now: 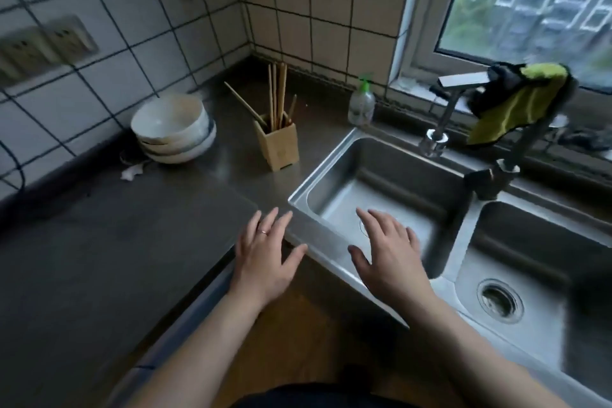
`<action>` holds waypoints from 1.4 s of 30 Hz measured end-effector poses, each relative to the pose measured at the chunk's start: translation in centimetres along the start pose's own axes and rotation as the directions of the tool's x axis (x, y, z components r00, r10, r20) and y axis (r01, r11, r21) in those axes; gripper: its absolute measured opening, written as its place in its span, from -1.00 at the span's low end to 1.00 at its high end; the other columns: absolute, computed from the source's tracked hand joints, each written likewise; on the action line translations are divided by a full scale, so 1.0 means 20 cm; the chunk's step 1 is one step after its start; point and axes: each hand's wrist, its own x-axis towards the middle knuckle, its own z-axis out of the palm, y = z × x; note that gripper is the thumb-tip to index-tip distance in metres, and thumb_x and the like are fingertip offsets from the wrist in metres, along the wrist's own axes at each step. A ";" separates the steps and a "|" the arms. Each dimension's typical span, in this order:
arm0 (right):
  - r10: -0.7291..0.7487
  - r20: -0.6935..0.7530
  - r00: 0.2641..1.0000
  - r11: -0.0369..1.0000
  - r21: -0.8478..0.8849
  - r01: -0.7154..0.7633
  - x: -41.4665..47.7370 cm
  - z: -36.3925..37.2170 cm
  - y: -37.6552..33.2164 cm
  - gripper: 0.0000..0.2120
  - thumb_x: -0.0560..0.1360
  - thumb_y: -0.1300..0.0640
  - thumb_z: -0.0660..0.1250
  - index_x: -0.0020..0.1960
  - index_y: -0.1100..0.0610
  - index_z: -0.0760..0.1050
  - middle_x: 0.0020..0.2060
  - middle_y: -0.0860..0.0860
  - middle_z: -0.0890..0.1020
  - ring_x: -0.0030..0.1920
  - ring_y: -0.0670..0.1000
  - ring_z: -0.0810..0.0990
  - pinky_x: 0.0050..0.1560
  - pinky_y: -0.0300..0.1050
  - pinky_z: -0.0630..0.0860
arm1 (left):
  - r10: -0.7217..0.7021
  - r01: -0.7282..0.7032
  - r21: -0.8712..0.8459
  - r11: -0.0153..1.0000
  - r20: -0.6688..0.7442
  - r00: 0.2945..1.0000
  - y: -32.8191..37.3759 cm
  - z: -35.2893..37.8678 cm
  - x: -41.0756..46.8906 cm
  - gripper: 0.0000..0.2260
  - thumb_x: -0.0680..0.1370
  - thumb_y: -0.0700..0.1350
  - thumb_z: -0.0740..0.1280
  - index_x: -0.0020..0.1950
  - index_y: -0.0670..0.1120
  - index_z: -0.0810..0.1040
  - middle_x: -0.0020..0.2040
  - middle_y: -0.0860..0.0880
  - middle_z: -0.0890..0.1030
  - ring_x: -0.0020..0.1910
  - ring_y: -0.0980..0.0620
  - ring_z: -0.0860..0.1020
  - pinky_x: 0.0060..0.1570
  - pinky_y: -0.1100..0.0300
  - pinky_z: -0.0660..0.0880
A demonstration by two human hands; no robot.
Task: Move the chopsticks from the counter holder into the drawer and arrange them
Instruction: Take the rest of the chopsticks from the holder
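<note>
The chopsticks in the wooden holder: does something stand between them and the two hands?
Nothing visible does. The left hand and right hand hover open, and only bare counter lies before the chopsticks in their holder. The bowls stand aside, leftward.

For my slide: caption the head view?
Both empty hands reach toward chopsticks upright in wooden holder beside sink.

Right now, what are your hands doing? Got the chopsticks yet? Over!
Left hand and right hand open, empty, hovering by the sink. Chopsticks in their holder. Drawer out of view. Path clear.
</note>
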 end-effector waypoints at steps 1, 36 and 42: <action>-0.030 0.002 1.000 1.000 -0.001 0.030 0.07 -0.01 -0.01 -0.42 0.52 -0.15 0.20 0.49 -0.10 0.13 0.45 -0.06 0.31 0.45 0.05 0.25 0.45 0.10 0.10 | -0.030 0.030 -0.021 0.999 -0.012 0.999 -0.01 -0.01 0.03 -0.37 0.50 0.35 0.03 0.54 0.17 0.14 0.57 0.08 0.17 0.55 0.03 -0.02 0.49 -0.14 0.07; 0.309 0.215 0.927 0.796 0.475 -0.375 1.80 0.13 -0.54 -0.36 0.51 -0.13 0.32 0.50 0.04 0.20 0.39 0.02 0.43 0.30 0.01 0.46 0.21 -0.13 0.42 | -0.223 0.350 -0.743 0.571 0.270 0.937 -0.58 -0.12 1.87 -0.40 0.48 -0.09 0.48 0.48 -0.03 0.34 0.24 0.04 0.53 0.17 0.13 0.49 0.10 0.23 0.43; 0.375 0.191 0.907 0.546 0.745 -0.382 1.94 0.19 -0.62 -0.55 0.52 0.05 0.37 0.38 0.09 0.40 0.05 -0.03 0.62 0.01 -0.14 0.60 -0.19 -0.46 0.48 | -0.182 0.303 -0.704 0.642 0.244 0.953 -0.56 -0.05 2.01 -0.80 0.49 -0.03 0.46 0.08 0.10 0.56 -0.16 0.23 0.60 -0.14 0.30 0.54 -0.26 0.41 0.39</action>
